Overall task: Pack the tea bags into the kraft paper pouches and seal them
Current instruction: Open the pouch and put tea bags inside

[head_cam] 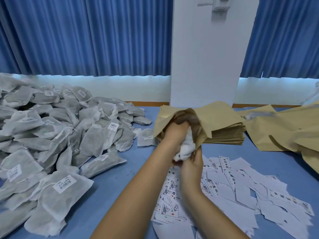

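Nearest, on the right, printed paper slips (241, 190) lay scattered and overlapping on the blue table (120, 180), some running under the forearms. Just beyond them the right hand (191, 165) had its fingers curled up on the near lip of an open kraft pouch (212, 116), holding the mouth towards the person; whether those fingers also pinched the tea bag could not be told. The white tea bag (186, 147) sat crumpled between the two hands, its near end poking out by the right thumb and its far end going into the pouch mouth. The left hand (176, 133) was closed tight round that tea bag, knuckles just inside the mouth. To the left, from the near edge to the far, a big pile (60, 135) of grey-filled tea bags with barcode stickers covered the table, and one lay apart just left of the pouch. Behind the pouch and touching it stood a neat stack (227, 137) of flat pouches. Loose pouches (284, 133) lay in a heap to the far right. Beyond the table's far edge rose a white pillar (207, 57), with blue curtain (86, 35) on either side.
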Demonstrator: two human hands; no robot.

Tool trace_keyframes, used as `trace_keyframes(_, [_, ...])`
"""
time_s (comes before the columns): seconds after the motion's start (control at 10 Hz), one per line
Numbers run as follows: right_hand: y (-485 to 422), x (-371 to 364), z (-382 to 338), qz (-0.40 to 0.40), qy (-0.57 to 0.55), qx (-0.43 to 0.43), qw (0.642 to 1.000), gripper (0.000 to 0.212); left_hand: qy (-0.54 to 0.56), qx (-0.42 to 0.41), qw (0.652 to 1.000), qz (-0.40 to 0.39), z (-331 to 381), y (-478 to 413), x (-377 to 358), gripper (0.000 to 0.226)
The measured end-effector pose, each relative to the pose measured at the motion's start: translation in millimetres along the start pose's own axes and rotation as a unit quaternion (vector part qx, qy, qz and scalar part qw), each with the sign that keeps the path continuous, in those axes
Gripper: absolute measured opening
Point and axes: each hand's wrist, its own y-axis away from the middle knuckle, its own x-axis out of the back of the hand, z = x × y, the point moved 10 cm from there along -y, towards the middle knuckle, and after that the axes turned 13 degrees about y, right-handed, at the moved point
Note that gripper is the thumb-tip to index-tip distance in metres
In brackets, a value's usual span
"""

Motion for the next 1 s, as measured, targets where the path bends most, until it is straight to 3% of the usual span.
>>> trace_keyframes(0.1, [12,-15,3,-0.023,0.007,0.013,1.000,0.050,-0.358,-0.094,0.927,0.060,16,-13,3,0.064])
trace_keyframes(0.2, [8,-16,13,-0.028,-0.019,-0.020,0.999,0.043,-0.573,-0.074,0.816,-0.010,15,-17,-8,0.069])
trace_keyframes(0.3, [-7,-4,3,0.003,0.002,-0.025,1.000,0.019,-0.636,-0.144,0.746,-0.131,17,11,-26,0.043])
trace_keyframes(0.4, [-20,7,-5,0.016,0.007,-0.015,1.000,0.014,-0.513,-0.454,0.722,-0.091,52,79,-19,0.026])
trace_keyframes(0.5, [-18,1,-7,-0.015,-0.010,-0.025,1.000,0.021,-0.276,-0.594,0.755,-0.011,80,108,53,0.024])
trace_keyframes(0.6, [-14,-6,-5,-0.039,0.007,-0.025,0.999,0.020,-0.273,-0.442,0.834,0.188,81,39,146,0.027])
trace_keyframes(0.7, [-14,-7,-4,-0.045,-0.012,-0.035,0.998,0.020,-0.523,-0.169,0.791,0.269,47,-31,218,0.069])
trace_keyframes(0.8, [-16,-7,-3,-0.045,-0.040,-0.043,0.997,0.024,-0.558,-0.075,0.798,0.215,18,-65,248,0.072])
trace_keyframes(0.9, [-15,-8,1,-0.044,-0.046,-0.047,0.997,0.026,-0.555,-0.071,0.794,0.239,20,-70,249,0.052])
trace_keyframes(1.0, [-15,-4,5,-0.026,-0.069,-0.064,0.995,0.030,-0.507,-0.134,0.813,0.253,24,-65,244,0.032])
